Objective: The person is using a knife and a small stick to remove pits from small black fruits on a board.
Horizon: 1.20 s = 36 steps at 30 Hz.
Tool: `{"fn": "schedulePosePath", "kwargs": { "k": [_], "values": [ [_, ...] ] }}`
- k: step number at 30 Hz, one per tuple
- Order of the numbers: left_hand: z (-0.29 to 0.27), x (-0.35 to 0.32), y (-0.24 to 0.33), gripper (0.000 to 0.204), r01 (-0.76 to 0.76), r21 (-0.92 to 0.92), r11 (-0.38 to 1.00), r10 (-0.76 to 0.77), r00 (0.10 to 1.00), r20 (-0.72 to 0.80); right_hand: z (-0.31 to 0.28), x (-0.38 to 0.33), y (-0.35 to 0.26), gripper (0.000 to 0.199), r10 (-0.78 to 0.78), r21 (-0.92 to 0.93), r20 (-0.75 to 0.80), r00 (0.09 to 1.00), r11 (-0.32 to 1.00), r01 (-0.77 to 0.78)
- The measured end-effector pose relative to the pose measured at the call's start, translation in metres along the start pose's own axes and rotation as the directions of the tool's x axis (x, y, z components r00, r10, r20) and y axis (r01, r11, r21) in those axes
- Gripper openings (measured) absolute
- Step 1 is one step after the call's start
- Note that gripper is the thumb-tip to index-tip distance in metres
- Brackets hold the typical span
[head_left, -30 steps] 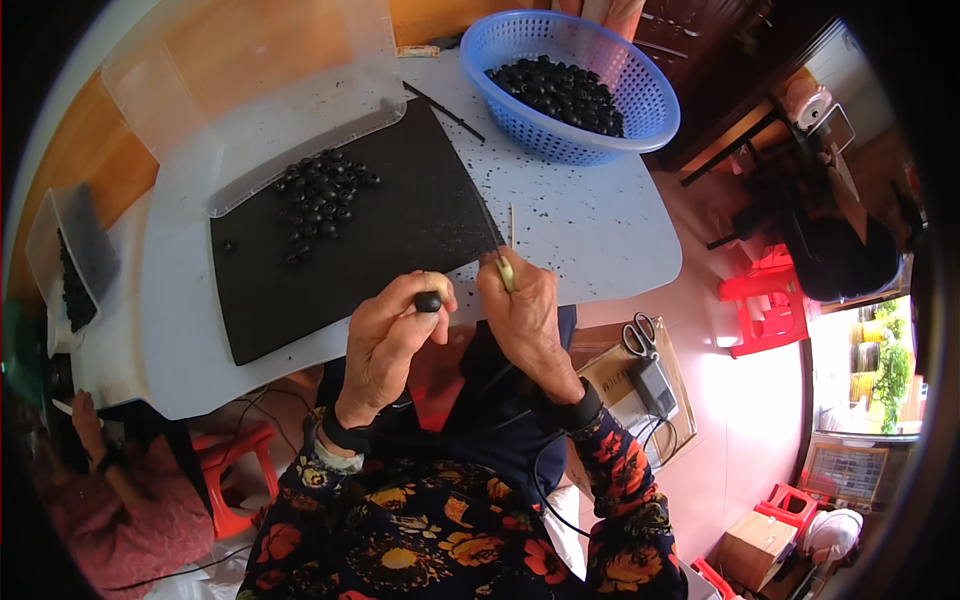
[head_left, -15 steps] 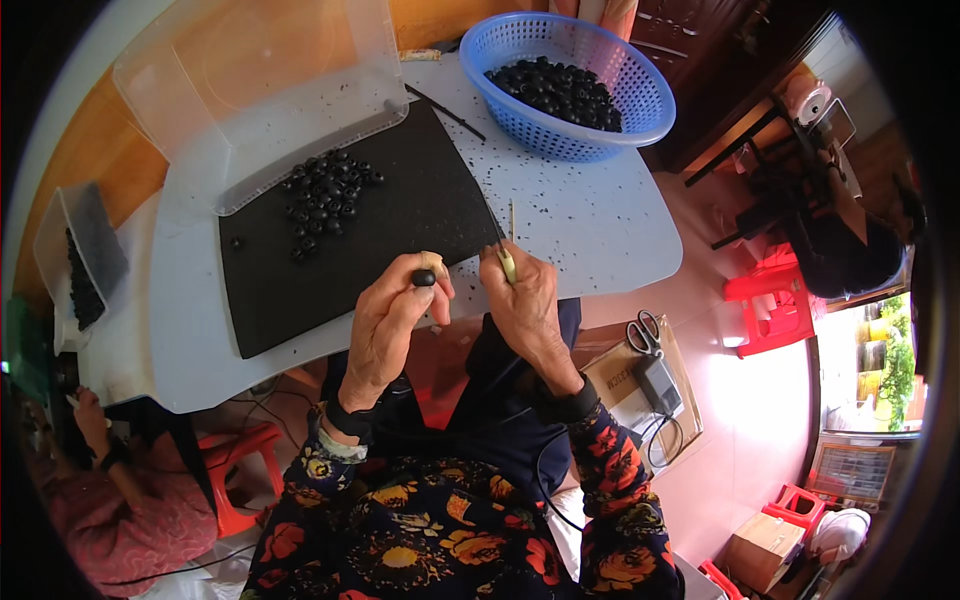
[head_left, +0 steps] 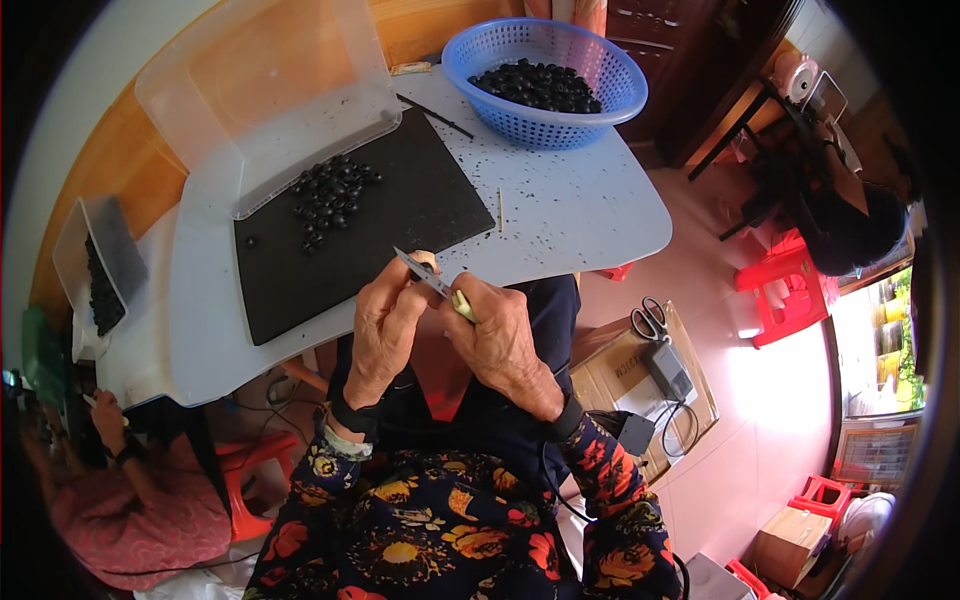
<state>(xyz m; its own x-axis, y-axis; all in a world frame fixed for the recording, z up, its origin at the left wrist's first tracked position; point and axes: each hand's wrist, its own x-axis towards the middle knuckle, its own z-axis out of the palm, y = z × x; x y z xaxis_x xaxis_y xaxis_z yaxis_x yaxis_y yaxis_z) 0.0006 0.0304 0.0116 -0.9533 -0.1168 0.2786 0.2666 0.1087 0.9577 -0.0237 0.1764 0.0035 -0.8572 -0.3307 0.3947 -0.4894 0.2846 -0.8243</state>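
Right grip pinches small yellow-handled metal snips, now raised to meet the left grip, closed at their tip; black rubber mat at 11 o'clock.

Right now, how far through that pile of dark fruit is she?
A small heap of dark fruits lies on the black mat. The right hand holds small snips against something pinched in the left hand. The blue basket is well filled.
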Motion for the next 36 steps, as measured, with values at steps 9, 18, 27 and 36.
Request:
{"fn": "schedulePosePath", "kwargs": {
  "k": [9,18,27,36],
  "values": [
    [-0.002,-0.005,0.002,0.017,-0.172,0.236,0.956,0.179,0.984,-0.007,0.002,0.002,-0.005,0.022,-0.048,-0.056,0.001,0.999,0.997,0.048],
    [0.001,0.000,-0.003,0.017,-0.195,0.171,0.966,0.205,0.978,-0.040,0.002,0.006,-0.005,0.022,-0.049,-0.037,0.026,0.998,0.998,0.050],
    [0.002,0.004,-0.012,0.017,-0.144,0.131,0.981,0.153,0.986,-0.065,0.000,0.011,-0.003,0.021,-0.030,-0.068,0.040,0.999,0.997,0.032],
    [0.002,0.006,-0.007,0.018,-0.133,0.131,0.982,0.139,0.989,-0.042,0.001,0.013,-0.004,0.022,-0.031,-0.088,0.050,0.998,0.995,0.036]
  ]
}}
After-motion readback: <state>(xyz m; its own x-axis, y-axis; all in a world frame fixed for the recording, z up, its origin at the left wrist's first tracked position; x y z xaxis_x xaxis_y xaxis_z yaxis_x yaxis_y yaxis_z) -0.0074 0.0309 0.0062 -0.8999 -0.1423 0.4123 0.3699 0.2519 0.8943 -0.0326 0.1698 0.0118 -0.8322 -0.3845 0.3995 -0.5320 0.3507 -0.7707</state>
